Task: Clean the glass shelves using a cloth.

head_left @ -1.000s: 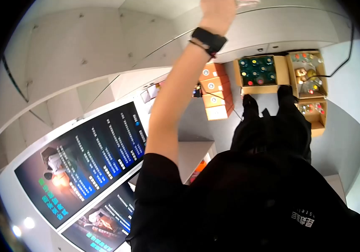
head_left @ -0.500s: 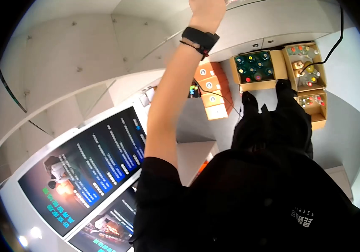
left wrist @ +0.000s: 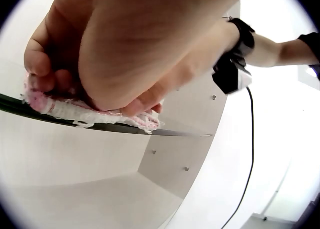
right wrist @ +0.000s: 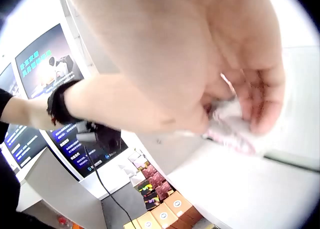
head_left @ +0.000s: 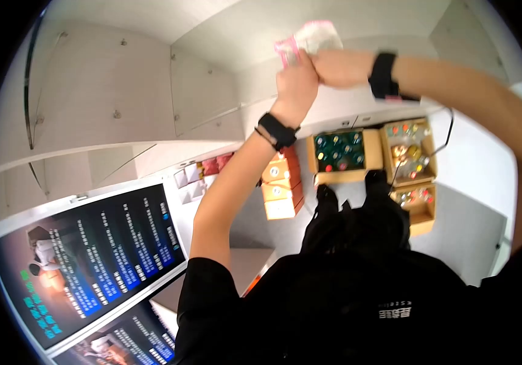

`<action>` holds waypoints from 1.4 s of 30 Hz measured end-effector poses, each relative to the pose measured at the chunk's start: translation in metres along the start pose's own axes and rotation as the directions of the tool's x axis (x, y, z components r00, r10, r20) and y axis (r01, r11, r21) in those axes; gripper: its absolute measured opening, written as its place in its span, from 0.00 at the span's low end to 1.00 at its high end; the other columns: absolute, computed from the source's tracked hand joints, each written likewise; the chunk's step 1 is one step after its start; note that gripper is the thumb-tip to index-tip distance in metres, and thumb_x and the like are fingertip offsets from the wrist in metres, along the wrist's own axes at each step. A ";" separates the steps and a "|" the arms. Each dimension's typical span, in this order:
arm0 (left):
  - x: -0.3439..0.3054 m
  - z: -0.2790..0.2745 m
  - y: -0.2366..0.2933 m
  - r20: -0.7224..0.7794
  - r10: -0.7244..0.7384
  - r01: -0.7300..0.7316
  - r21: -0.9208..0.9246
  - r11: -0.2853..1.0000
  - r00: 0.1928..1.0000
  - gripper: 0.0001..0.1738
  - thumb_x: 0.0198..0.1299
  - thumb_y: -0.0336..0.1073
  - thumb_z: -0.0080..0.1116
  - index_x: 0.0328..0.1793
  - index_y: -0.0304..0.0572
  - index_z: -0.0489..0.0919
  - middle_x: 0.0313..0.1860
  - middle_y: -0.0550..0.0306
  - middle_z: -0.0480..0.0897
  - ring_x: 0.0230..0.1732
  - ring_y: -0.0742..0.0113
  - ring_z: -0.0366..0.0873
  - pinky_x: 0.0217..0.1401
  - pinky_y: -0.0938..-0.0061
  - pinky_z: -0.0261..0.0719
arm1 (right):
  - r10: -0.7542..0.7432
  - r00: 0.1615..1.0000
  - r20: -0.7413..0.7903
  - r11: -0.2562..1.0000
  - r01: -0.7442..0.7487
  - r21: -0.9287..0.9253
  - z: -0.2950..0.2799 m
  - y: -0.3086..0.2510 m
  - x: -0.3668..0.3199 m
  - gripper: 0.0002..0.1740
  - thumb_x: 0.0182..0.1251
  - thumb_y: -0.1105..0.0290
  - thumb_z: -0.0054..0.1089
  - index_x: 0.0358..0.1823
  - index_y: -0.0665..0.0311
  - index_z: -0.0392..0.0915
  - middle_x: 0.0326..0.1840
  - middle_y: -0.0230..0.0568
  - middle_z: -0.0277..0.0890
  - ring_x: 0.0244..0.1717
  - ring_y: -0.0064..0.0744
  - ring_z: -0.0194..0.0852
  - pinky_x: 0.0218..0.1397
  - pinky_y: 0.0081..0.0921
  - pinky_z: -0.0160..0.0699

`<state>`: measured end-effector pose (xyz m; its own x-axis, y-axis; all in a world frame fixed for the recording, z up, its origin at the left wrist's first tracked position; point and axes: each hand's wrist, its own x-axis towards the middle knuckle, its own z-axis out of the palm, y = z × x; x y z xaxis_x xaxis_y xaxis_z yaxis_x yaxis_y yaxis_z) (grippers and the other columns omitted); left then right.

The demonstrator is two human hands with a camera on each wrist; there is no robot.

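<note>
A white and pink cloth (head_left: 319, 38) lies at a glass shelf in front of me, with both hands on it. My left hand (head_left: 297, 88) grips the cloth at the near side, its fingers curled over the pink end in the left wrist view. There the cloth (left wrist: 85, 111) lies along the dark edge of the glass shelf (left wrist: 15, 107). My right hand (head_left: 341, 68) reaches in from the right and touches the left hand. In the right wrist view its fingers (right wrist: 265, 106) curl round the white, crumpled part of the cloth (right wrist: 232, 131).
Pale cabinet panels (head_left: 145, 91) with shelf pegs curve round the left. Below are orange boxes (head_left: 280, 191), a carton of dark bottles (head_left: 340, 176) and further bottle cartons (head_left: 419, 228) near my feet. Lit screens (head_left: 90, 261) stand at left. A black cable (left wrist: 252, 154) hangs by the right wrist.
My right arm has come into view from the right, its hand now at the cloth beside the left. The head view has shifted, showing more of the shelf, the cloth and the left hand.
</note>
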<state>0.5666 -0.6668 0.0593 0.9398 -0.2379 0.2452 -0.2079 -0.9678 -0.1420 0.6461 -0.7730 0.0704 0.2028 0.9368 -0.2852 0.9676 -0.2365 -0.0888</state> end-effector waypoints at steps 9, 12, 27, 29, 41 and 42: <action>0.036 0.010 -0.019 0.058 -0.162 0.168 -0.128 0.977 0.985 0.25 0.43 0.33 0.40 0.49 0.25 0.56 0.13 0.52 0.72 0.15 0.60 0.71 0.16 0.70 0.68 | 0.347 0.863 -0.366 0.911 -0.218 0.350 -0.012 -0.004 0.006 0.16 0.42 0.74 0.41 0.33 0.79 0.62 0.24 0.57 0.66 0.27 0.48 0.65 0.31 0.35 0.65; 0.028 0.006 -0.017 0.032 -0.207 0.209 -0.200 0.957 0.978 0.24 0.41 0.32 0.42 0.46 0.26 0.58 0.13 0.52 0.72 0.15 0.59 0.71 0.16 0.69 0.67 | 0.303 0.820 -0.486 0.939 -0.169 0.301 -0.005 -0.012 0.002 0.15 0.44 0.74 0.40 0.35 0.76 0.61 0.26 0.55 0.66 0.28 0.48 0.65 0.31 0.35 0.65; 0.039 0.009 -0.042 0.132 -0.379 0.389 -0.065 0.919 0.916 0.27 0.43 0.33 0.43 0.48 0.22 0.54 0.17 0.56 0.74 0.19 0.64 0.72 0.18 0.76 0.67 | 0.437 0.749 -0.499 0.897 -0.319 0.307 -0.015 -0.012 0.043 0.20 0.45 0.75 0.40 0.44 0.68 0.60 0.31 0.51 0.65 0.31 0.45 0.66 0.32 0.32 0.67; 0.023 0.013 -0.036 0.066 -0.346 0.348 -0.033 0.937 0.936 0.27 0.43 0.34 0.44 0.48 0.22 0.55 0.17 0.55 0.73 0.18 0.65 0.72 0.17 0.76 0.66 | 0.437 0.765 -0.474 0.897 -0.330 0.295 -0.013 -0.027 0.031 0.21 0.45 0.76 0.39 0.45 0.67 0.59 0.30 0.50 0.64 0.31 0.43 0.66 0.31 0.32 0.67; 0.015 -0.003 -0.061 0.180 -0.303 0.322 -0.088 0.943 0.936 0.29 0.44 0.36 0.44 0.49 0.21 0.52 0.17 0.54 0.74 0.17 0.64 0.72 0.17 0.74 0.68 | 0.257 0.817 -0.516 0.958 -0.147 0.245 -0.006 -0.018 0.059 0.28 0.44 0.73 0.44 0.51 0.69 0.51 0.29 0.50 0.64 0.27 0.46 0.64 0.29 0.33 0.66; 0.026 0.002 -0.070 0.158 -0.306 0.322 -0.084 0.943 0.939 0.29 0.44 0.36 0.44 0.49 0.21 0.52 0.17 0.54 0.74 0.17 0.64 0.72 0.17 0.74 0.68 | 0.329 0.820 -0.469 0.936 -0.217 0.277 -0.014 -0.011 0.069 0.28 0.45 0.74 0.43 0.51 0.69 0.51 0.30 0.51 0.64 0.28 0.46 0.64 0.29 0.34 0.66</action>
<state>0.6060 -0.6054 0.0739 0.9887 0.0859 0.1225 0.0833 -0.9962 0.0259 0.6514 -0.7025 0.0651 0.5553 0.8109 0.1846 0.8198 -0.4963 -0.2857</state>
